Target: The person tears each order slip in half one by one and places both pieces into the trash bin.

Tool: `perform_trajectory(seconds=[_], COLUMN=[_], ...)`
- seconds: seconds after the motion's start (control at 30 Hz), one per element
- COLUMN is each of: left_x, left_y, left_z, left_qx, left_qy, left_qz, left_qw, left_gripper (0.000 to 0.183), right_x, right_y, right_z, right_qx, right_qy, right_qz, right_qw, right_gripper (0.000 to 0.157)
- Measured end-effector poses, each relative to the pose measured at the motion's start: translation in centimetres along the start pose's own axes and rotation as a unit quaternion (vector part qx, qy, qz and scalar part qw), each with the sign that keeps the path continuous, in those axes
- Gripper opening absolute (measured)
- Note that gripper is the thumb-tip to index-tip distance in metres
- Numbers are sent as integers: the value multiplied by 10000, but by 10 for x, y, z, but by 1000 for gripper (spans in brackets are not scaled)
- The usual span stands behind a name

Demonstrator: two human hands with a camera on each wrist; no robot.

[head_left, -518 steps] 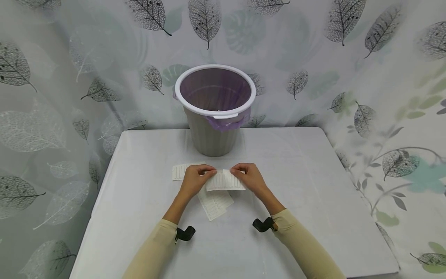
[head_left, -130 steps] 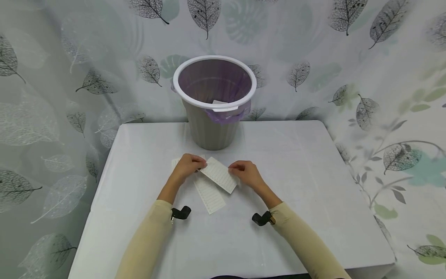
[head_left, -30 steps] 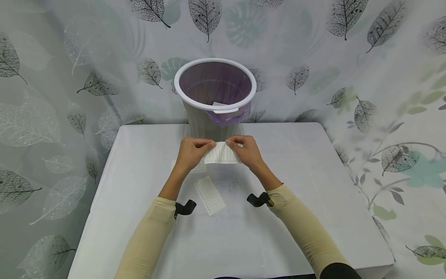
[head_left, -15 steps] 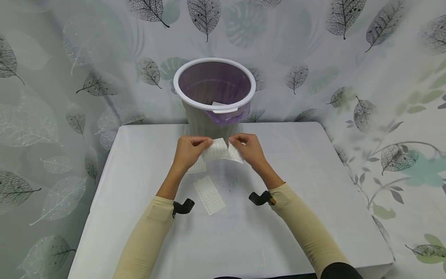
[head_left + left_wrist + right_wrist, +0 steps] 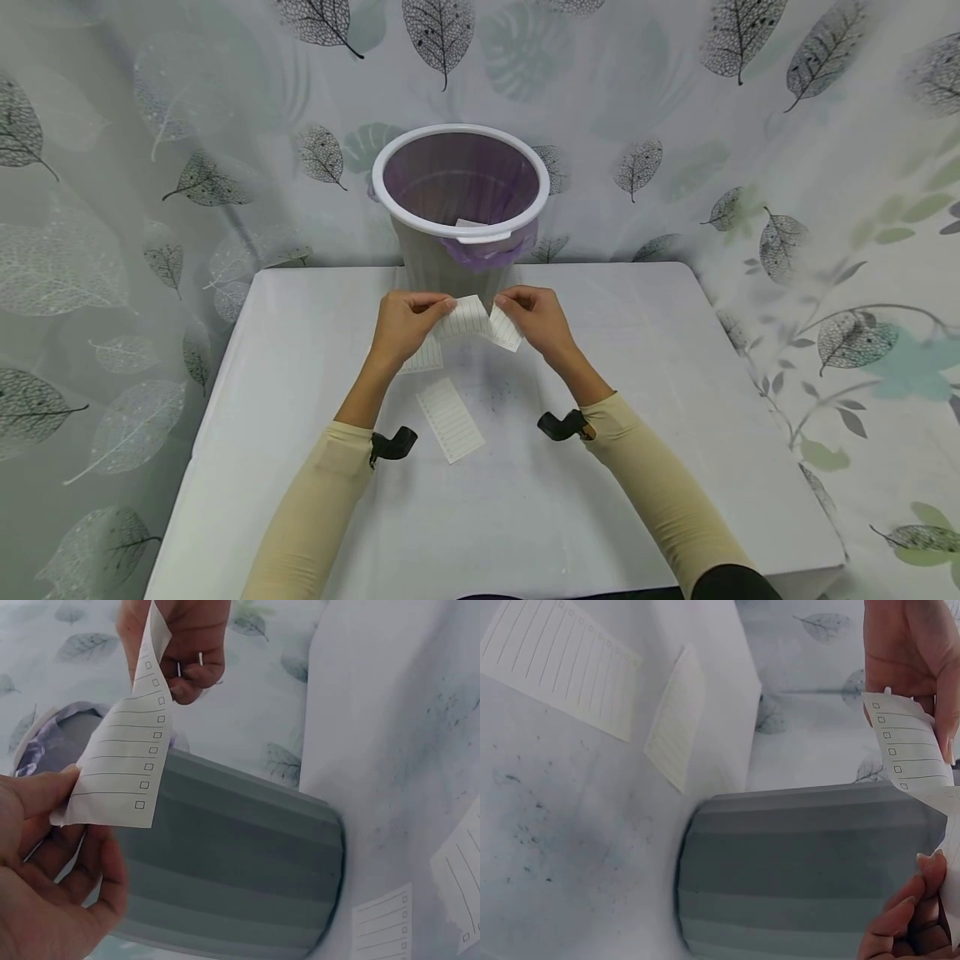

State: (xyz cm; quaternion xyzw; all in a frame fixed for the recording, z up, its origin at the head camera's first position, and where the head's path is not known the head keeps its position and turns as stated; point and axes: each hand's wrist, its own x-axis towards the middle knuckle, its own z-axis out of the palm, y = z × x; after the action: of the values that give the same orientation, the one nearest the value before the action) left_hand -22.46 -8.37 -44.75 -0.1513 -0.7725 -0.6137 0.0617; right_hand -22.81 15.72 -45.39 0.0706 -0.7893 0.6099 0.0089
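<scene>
A white checklist sheet (image 5: 462, 318) with ruled lines and small boxes is stretched between the hands, in front of the bin. My left hand (image 5: 401, 327) pinches its left part between thumb and fingers; my right hand (image 5: 546, 323) pinches the right part. A tear opens from the top edge, while the lower part still seems joined. In the left wrist view the sheet (image 5: 124, 761) bends and twists toward the right hand (image 5: 184, 645). One checklist sheet (image 5: 452, 419) lies on the table below the hands. Another sheet (image 5: 424, 357) is partly hidden behind the left hand.
A grey bin (image 5: 431, 258) with a white rim and purple liner (image 5: 491, 253) stands at the table's back, just beyond the hands. Inside it a white paper piece (image 5: 470, 223) shows. Small dark specks mark the white table (image 5: 600, 350). Leaf-patterned curtains (image 5: 585, 167) surround it.
Seventeen seconds ago more sheets lay beneath the hands, and no white piece showed clearly in the bin. Over the last second the hands have drawn slightly apart and the held sheet has torn from its top.
</scene>
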Motion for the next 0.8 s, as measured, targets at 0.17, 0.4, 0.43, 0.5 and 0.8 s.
perform_trajectory(seconds=[0.17, 0.4, 0.43, 0.5, 0.8], left_x=[-1, 0, 0, 0, -2], left_y=[0, 0, -1, -1, -2], left_z=[-1, -1, -1, -1, -1], left_qx=[23, -9, -9, -12, -65], left_qy=[23, 32, 35, 42, 51], left_qz=[-22, -23, -20, -29, -113], left_qw=[10000, 10000, 10000, 10000, 9999], left_gripper=[19, 19, 19, 19, 19], right_x=[1, 3, 3, 3, 4], right_y=[0, 2, 2, 3, 6], right_z=[1, 2, 1, 1, 0], right_qx=[-38, -110, -136, -166, -284], right_qy=[23, 50, 63, 92, 137], right_qz=[22, 6, 10, 10, -67], right_qw=[10000, 9999, 9999, 9998, 9995], right_gripper=[28, 27, 26, 25, 22])
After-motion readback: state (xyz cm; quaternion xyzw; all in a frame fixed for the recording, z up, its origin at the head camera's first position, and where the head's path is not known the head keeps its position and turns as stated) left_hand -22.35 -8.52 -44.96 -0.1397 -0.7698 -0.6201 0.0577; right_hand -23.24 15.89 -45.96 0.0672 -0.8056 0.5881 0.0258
